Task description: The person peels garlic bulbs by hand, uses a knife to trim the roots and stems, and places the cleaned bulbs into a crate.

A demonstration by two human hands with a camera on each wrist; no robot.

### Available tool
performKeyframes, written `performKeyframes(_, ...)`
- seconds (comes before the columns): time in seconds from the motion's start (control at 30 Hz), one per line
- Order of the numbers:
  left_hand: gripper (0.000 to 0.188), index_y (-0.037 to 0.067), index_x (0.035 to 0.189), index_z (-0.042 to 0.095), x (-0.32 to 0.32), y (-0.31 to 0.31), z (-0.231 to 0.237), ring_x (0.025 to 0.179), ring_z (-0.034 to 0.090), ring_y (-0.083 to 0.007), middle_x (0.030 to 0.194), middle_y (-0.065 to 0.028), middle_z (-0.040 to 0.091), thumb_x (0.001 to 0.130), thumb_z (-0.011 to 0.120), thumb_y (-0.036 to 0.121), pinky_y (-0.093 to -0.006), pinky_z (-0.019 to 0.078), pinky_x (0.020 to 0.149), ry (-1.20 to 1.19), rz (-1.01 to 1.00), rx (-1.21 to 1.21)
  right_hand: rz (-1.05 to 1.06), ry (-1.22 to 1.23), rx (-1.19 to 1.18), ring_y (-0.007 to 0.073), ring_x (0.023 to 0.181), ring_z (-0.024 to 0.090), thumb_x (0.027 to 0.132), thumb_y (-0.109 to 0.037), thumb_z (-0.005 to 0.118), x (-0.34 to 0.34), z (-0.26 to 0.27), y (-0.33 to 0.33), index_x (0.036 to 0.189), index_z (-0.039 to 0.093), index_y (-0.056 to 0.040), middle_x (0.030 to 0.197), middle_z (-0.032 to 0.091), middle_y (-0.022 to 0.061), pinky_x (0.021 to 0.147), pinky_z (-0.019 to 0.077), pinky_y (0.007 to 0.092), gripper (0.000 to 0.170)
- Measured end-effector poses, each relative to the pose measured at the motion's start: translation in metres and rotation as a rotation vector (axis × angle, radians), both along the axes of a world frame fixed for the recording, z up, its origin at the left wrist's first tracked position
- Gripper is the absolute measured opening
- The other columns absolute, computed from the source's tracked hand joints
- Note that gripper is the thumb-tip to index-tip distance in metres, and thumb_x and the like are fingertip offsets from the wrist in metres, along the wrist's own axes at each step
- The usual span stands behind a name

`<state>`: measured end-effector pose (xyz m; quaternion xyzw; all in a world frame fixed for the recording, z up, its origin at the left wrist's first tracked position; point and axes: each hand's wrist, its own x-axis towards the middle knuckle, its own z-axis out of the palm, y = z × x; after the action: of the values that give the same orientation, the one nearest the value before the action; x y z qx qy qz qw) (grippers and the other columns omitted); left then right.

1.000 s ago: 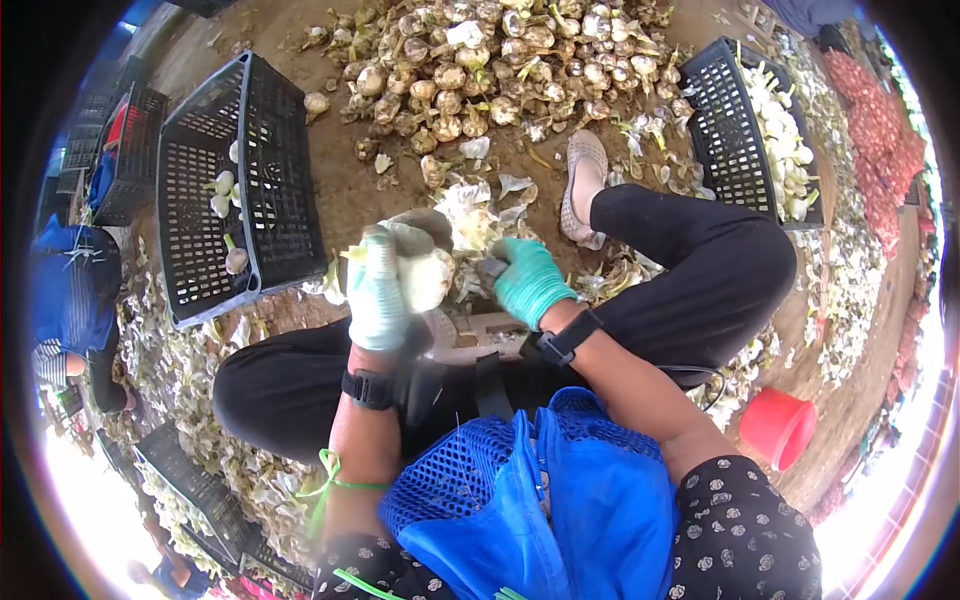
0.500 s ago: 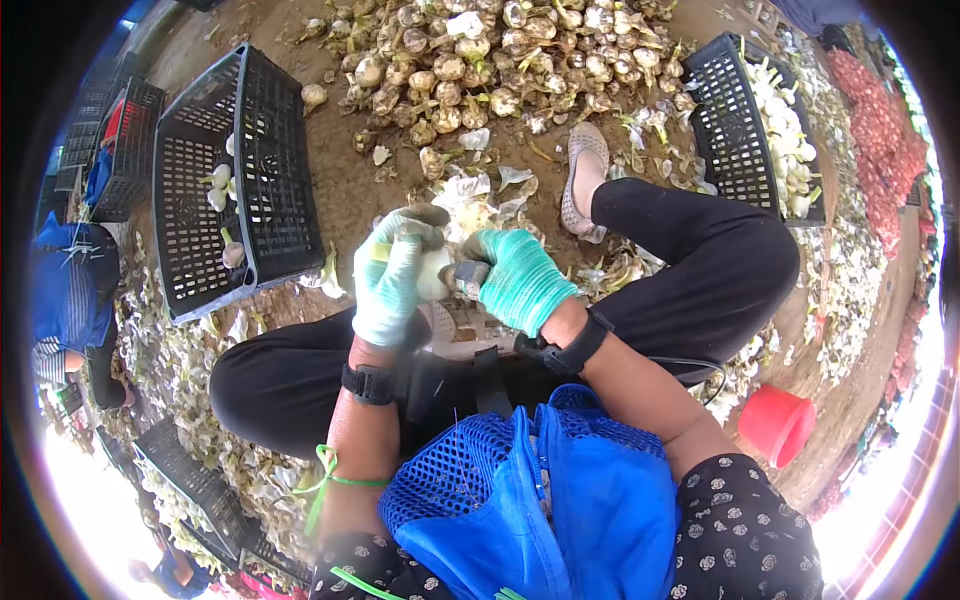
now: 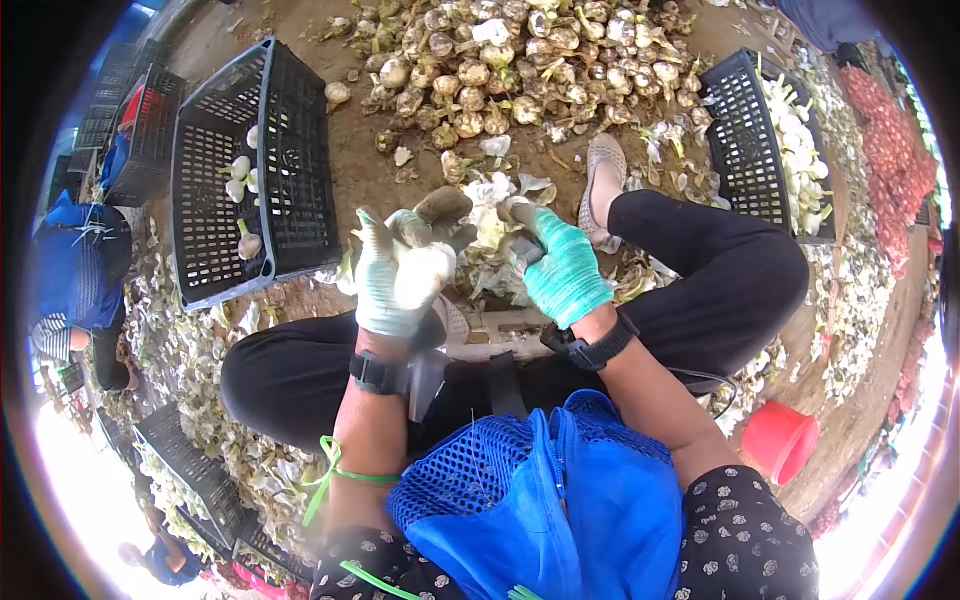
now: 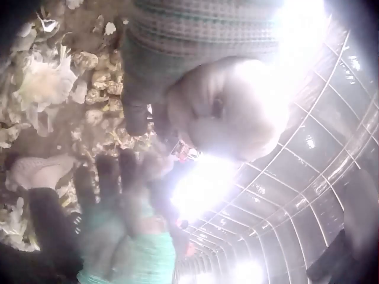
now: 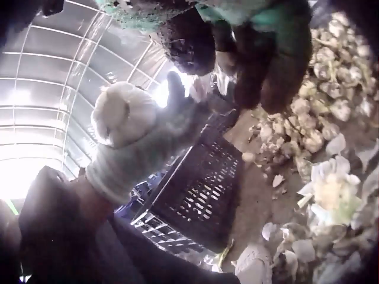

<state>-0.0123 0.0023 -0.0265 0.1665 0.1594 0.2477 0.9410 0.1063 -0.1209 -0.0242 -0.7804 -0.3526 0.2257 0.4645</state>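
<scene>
So, the left hand (image 3: 384, 292) grips garlic (image 5: 121, 113), probably light and hard, best held round its sides; the right hand (image 3: 566, 268), loose, is near it.

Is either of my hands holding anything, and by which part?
Your left hand holds a pale garlic bulb, apparently by its side; the exact contact is partly hidden. Whether your right hand holds anything cannot be told.

Pale, rounded bulb (image 5: 123, 113), probably garlic

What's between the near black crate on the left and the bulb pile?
A loose bulb and small scraps on brown floor, between crate and pile. Shows in the head view.
</scene>
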Motion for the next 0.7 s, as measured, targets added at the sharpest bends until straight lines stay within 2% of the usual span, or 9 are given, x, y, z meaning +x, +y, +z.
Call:
performKeyframes(0.1, 0.054, -0.003, 0.074, 0.05, 0.0, -0.006, 0.004, 0.085, 0.051, -0.0268, 0.105, -0.0207, 0.046, 0.078, 0.041, 0.05, -0.0299, 0.0463, 0.065, -0.112, -0.037, -0.079, 0.125, 0.371, 0.045, 0.0167, 0.053, 0.052, 0.072, -0.007, 0.051, -0.004, 0.043, 0.01, 0.084, 0.056, 0.001, 0.06, 0.053, 0.012, 0.051, 0.0407, 0.0265, 0.015)
performKeyframes(0.17, 0.048, -0.001, 0.07, 0.049, 0.003, -0.009, 0.007, 0.088, 0.05, -0.0252, 0.103, -0.0178, 0.046, 0.078, 0.046, 0.046, -0.0306, 0.0437, 0.073, -0.054, -0.086, 0.028, 0.171, 0.168, 0.045, 0.0151, 0.049, 0.046, 0.074, -0.015, 0.056, -0.007, 0.016, 0.012, 0.079, 0.058, 0.0011, 0.057, 0.052, 0.0108, 0.05, 0.0392, 0.0266, 0.017)
performKeyframes(0.33, 0.053, -0.005, 0.097, 0.048, 0.008, -0.021, 0.025, 0.082, 0.052, -0.018, 0.091, -0.0096, 0.052, 0.076, 0.052, 0.043, -0.0279, 0.0452, 0.068, 0.144, -0.129, 0.299, 0.255, 0.094, -0.142, 0.0096, 0.067, 0.054, 0.078, -0.013, 0.052, -0.008, 0.031, 0.013, 0.089, 0.059, -0.0002, 0.071, 0.06, 0.0049, 0.057, 0.0423, 0.0251, 0.018)
performKeyframes(0.4, 0.061, -0.007, 0.107, 0.042, 0.01, -0.023, 0.027, 0.077, 0.051, -0.0147, 0.085, -0.0069, 0.053, 0.075, 0.052, 0.044, -0.0275, 0.0451, 0.066, 0.185, -0.079, 0.263, 0.207, 0.482, -0.042, 0.0146, 0.052, 0.044, 0.074, -0.012, 0.056, -0.008, 0.027, 0.012, 0.081, 0.059, 0.0019, 0.06, 0.054, 0.0118, 0.052, 0.0404, 0.0285, 0.016)
performKeyframes(0.53, 0.053, -0.003, 0.099, 0.047, 0.003, -0.014, 0.015, 0.073, 0.051, -0.0131, 0.085, -0.0068, 0.053, 0.076, 0.052, 0.045, -0.0261, 0.0448, 0.064, 0.119, -0.245, 0.111, 0.264, 0.522, 0.065, 0.0128, 0.051, 0.042, 0.074, -0.01, 0.055, -0.005, 0.026, 0.006, 0.085, 0.059, 0.0027, 0.06, 0.054, 0.0119, 0.051, 0.0397, 0.0276, 0.017)
performKeyframes(0.6, 0.048, 0.001, 0.092, 0.05, 0.005, -0.017, 0.021, 0.066, 0.051, -0.0126, 0.081, -0.0054, 0.054, 0.076, 0.049, 0.047, -0.0239, 0.0449, 0.057, 0.282, 0.154, -0.311, 0.261, 0.485, -0.168, 0.0117, 0.051, 0.044, 0.074, -0.011, 0.055, -0.003, 0.027, 0.006, 0.088, 0.058, 0.003, 0.061, 0.055, 0.0117, 0.051, 0.04, 0.0268, 0.021)
performKeyframes(0.63, 0.042, 0.005, 0.086, 0.051, 0.007, -0.009, 0.033, 0.061, 0.052, -0.0134, 0.074, -0.0039, 0.054, 0.077, 0.047, 0.046, -0.0231, 0.0454, 0.055, 0.157, -0.027, 0.178, 0.273, 0.304, -0.157, 0.0108, 0.053, 0.048, 0.074, -0.014, 0.056, -0.005, 0.019, 0.005, 0.091, 0.057, 0.0034, 0.062, 0.056, 0.0109, 0.051, 0.0409, 0.0257, 0.024)
performKeyframes(0.67, 0.041, 0.006, 0.085, 0.051, -0.005, 0.005, 0.03, 0.057, 0.052, -0.014, 0.072, -0.0049, 0.055, 0.078, 0.046, 0.046, -0.026, 0.0462, 0.061, 0.333, 0.107, 0.025, 0.276, 0.308, -0.154, 0.0108, 0.053, 0.048, 0.074, -0.014, 0.056, -0.007, 0.013, 0.003, 0.091, 0.057, 0.0034, 0.062, 0.056, 0.0109, 0.051, 0.0409, 0.0257, 0.024)
performKeyframes(0.7, 0.028, 0.007, 0.08, 0.051, -0.01, 0.016, 0.028, 0.057, 0.051, -0.0154, 0.069, -0.0061, 0.054, 0.08, 0.048, 0.036, -0.0281, 0.0462, 0.065, 0.212, 0.323, -0.019, 0.223, 0.352, -0.143, 0.0109, 0.055, 0.05, 0.074, -0.015, 0.057, -0.006, 0.008, 0.002, 0.092, 0.057, 0.0041, 0.064, 0.057, 0.0112, 0.052, 0.0416, 0.0255, 0.026)
